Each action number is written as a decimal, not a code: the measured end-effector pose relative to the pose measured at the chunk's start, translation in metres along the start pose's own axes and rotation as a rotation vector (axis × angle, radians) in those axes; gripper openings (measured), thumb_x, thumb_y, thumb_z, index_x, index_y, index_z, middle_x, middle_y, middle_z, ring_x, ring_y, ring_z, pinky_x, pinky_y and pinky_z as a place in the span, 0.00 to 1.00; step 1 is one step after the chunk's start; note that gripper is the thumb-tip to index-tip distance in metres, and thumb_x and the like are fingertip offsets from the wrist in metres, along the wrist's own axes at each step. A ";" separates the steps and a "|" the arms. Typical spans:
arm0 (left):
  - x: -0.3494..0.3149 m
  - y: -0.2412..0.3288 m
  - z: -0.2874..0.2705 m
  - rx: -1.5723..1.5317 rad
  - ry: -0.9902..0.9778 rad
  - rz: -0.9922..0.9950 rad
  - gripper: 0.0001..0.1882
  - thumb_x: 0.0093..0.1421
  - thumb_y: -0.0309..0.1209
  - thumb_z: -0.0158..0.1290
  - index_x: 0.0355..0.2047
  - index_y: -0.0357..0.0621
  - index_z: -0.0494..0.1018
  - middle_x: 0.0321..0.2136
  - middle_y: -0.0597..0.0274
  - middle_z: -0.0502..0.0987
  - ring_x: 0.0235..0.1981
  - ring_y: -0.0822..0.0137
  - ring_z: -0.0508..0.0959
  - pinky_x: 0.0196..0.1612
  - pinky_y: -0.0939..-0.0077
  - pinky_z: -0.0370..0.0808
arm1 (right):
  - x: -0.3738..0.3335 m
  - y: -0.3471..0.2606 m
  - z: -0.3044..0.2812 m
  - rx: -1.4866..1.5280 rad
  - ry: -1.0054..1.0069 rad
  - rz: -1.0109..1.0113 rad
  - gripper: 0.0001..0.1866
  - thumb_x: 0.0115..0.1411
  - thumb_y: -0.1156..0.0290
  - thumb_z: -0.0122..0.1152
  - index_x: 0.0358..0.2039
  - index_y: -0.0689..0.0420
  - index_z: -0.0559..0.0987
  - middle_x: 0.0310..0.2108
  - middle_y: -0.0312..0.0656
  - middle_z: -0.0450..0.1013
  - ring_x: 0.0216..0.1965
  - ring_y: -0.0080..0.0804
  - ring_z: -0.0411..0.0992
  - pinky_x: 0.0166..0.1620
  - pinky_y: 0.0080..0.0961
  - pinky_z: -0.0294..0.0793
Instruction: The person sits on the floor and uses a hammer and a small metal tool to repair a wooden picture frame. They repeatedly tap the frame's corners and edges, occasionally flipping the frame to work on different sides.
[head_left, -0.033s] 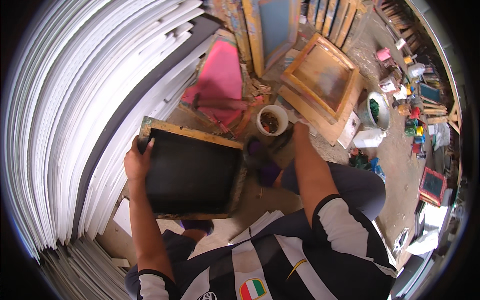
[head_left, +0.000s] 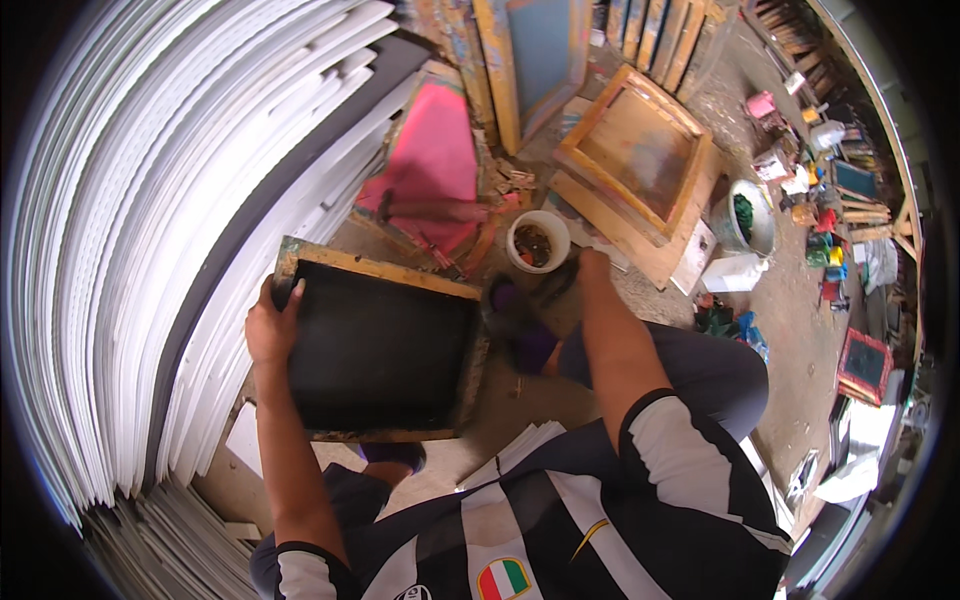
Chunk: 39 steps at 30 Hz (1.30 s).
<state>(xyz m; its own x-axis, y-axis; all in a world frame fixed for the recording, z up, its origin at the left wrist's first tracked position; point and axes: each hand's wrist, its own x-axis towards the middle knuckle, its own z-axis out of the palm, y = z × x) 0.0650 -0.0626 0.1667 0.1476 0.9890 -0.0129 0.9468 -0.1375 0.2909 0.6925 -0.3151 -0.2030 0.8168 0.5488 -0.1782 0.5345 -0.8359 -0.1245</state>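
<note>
My left hand (head_left: 272, 325) grips the left edge of a wood-edged screen frame (head_left: 365, 262) with black mesh, its thumb over the rim. The frame is tilted in front of me, between my left arm and my feet. To the right, my right hand (head_left: 593, 264) is closed beside a white bucket (head_left: 562, 240) with dark, dirty contents. A dark, blurred shape lies next to that hand, and I cannot make out what the fingers hold. My foot in a dark sandal with purple (head_left: 535, 345) shows between the frame and my right arm.
Tall stacks of white sheets (head_left: 130, 200) line the left side. Ahead stand a pink screen (head_left: 435, 150) and wooden frames (head_left: 575, 150). A pale bucket (head_left: 730, 225) with green inside, a white container (head_left: 735, 273) and scattered pots sit on the right. A red-edged frame (head_left: 865, 385) lies farther right.
The whole scene has slid slightly left in view. Both hands keep nearly the same places relative to the black screen frame and the white bucket.
</note>
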 end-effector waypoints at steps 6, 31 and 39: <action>0.000 -0.004 -0.003 0.068 0.025 0.006 0.38 0.61 0.61 0.58 0.60 0.45 0.73 0.37 0.36 0.83 0.41 0.38 0.83 0.44 0.48 0.79 | -0.092 -0.127 -0.087 0.401 -0.239 0.452 0.30 0.56 0.50 0.65 0.47 0.66 0.83 0.48 0.62 0.79 0.53 0.54 0.78 0.57 0.45 0.75; -0.062 -0.029 -0.005 -0.021 -0.059 -0.004 0.43 0.59 0.66 0.56 0.62 0.46 0.72 0.41 0.39 0.83 0.45 0.42 0.83 0.50 0.51 0.78 | -0.083 -0.264 -0.242 0.827 0.335 -0.206 0.19 0.68 0.61 0.60 0.53 0.60 0.78 0.46 0.53 0.79 0.48 0.53 0.77 0.50 0.43 0.74; -0.066 -0.018 -0.016 0.009 -0.180 -0.063 0.44 0.59 0.69 0.53 0.64 0.50 0.71 0.47 0.42 0.82 0.50 0.44 0.81 0.54 0.52 0.78 | -0.198 -0.339 -0.293 1.296 -0.635 -0.348 0.08 0.71 0.63 0.58 0.45 0.51 0.79 0.32 0.33 0.79 0.24 0.18 0.71 0.20 0.19 0.60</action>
<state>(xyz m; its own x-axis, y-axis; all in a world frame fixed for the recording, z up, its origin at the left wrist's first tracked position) 0.0340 -0.1243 0.1779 0.1360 0.9700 -0.2017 0.9582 -0.0771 0.2754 0.4132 -0.1425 0.1603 0.2797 0.9116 -0.3013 -0.1612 -0.2648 -0.9507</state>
